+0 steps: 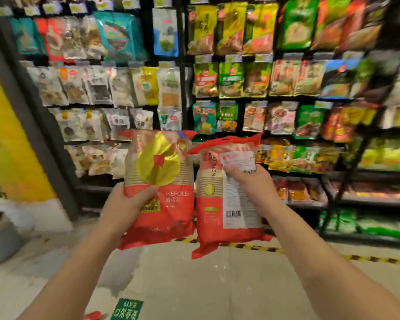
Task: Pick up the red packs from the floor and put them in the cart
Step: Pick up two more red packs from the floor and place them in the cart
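I hold two red packs upright at chest height in front of the shelves. My left hand (pixel 127 204) grips the left red pack (pixel 171 209) at its lower left edge; its front shows a gold drop shape and white lettering. My right hand (pixel 252 183) grips the right red pack (pixel 210 218) across its middle, with the barcode side facing me. The two packs hang side by side, almost touching. A small red piece (pixel 92 315) shows on the floor at the bottom edge. No cart is in view.
Black wire shelves (pixel 185 72) full of hanging snack bags stand straight ahead and to the right. A yellow wall panel (pixel 7 144) is on the left, with a grey planter (pixel 0 241) below it. Yellow-black tape (pixel 367 258) and a green exit sticker (pixel 127 309) mark the pale floor.
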`<state>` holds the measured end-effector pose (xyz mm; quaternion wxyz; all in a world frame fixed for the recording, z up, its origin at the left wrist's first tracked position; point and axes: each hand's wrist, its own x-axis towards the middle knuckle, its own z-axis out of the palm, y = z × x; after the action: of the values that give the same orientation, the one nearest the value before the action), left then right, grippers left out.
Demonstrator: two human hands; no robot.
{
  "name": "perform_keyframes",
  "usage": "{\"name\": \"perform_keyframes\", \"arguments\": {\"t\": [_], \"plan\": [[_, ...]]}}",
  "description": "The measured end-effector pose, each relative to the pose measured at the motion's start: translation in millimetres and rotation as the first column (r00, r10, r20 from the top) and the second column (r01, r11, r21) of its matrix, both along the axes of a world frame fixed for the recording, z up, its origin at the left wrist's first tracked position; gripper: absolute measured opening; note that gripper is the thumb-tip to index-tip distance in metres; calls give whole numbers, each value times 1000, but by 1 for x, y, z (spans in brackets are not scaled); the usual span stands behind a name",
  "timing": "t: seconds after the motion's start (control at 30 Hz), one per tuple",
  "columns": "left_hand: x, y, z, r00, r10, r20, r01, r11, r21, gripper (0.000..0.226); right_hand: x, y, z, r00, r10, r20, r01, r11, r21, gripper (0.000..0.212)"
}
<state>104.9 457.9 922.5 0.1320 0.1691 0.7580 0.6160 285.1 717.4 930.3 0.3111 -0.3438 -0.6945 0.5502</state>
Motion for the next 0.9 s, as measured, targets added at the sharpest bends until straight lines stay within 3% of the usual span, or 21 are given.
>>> {"name": "perform_keyframes", "arguments": {"t": [0.2,0.3,0.4,0.57,0.67,0.8,0.9], "plan": [[60,112,10,934,-357,17,356,934,26,78,138,38,11,938,-344,-34,345,937,51,29],[101,158,5,864,-502,23,502,865,-3,76,203,42,7,868,-497,-22,497,868,15,54],[147,201,-2,783,-621,15,622,783,-33,82,264,42,-6,797,-604,-24,603,797,-25,47],[241,263,-21,639,-769,8,767,636,-80,64,363,45,-42,616,-788,4,787,615,-61,63],[303,305,-40,539,-842,8,836,534,-123,71,424,51,-70,502,-865,11,857,496,-143,81],[393,363,-75,405,-914,-7,893,398,-211,47,515,65,-113,377,-925,55,911,360,-203,75],[465,398,-108,328,-945,-4,906,315,-282,46,581,71,-148,312,-944,108,931,281,-233,69]]}}
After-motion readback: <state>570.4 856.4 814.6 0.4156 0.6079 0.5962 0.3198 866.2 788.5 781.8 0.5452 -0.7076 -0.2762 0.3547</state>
